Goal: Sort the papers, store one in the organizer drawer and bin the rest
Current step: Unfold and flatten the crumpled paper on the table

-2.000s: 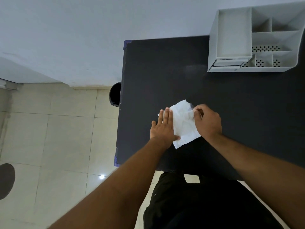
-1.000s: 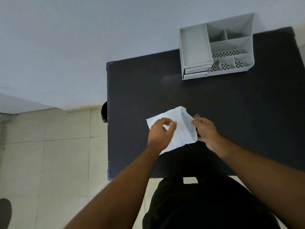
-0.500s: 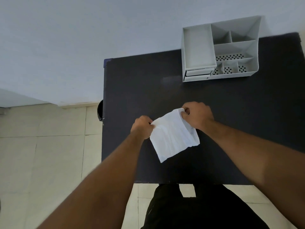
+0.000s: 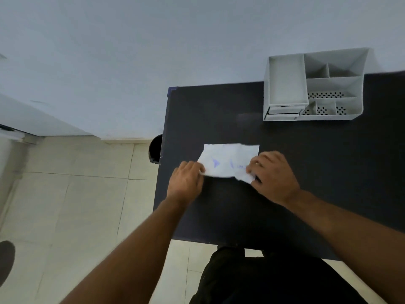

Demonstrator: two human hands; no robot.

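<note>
A crumpled white paper (image 4: pixel 228 160) with blue markings is held spread out over the black table (image 4: pixel 306 172). My left hand (image 4: pixel 186 183) pinches its lower left corner and my right hand (image 4: pixel 274 174) grips its lower right part. A grey desk organizer (image 4: pixel 313 84) stands at the table's far right against the wall; its small drawer (image 4: pixel 282 111) at the front left looks closed. A dark bin (image 4: pixel 156 149) on the floor peeks out beside the table's left edge, mostly hidden.
Beige tiled floor lies to the left of the table, with a dark round shape (image 4: pixel 6 260) at the far left. A pale wall runs behind the table. My dark trousers (image 4: pixel 263 279) are at the table's near edge.
The paper has been turned over and spread wider between both hands, and blue markings now show. Both hands now grip its near edge instead of its far corners. The view shifted left.
</note>
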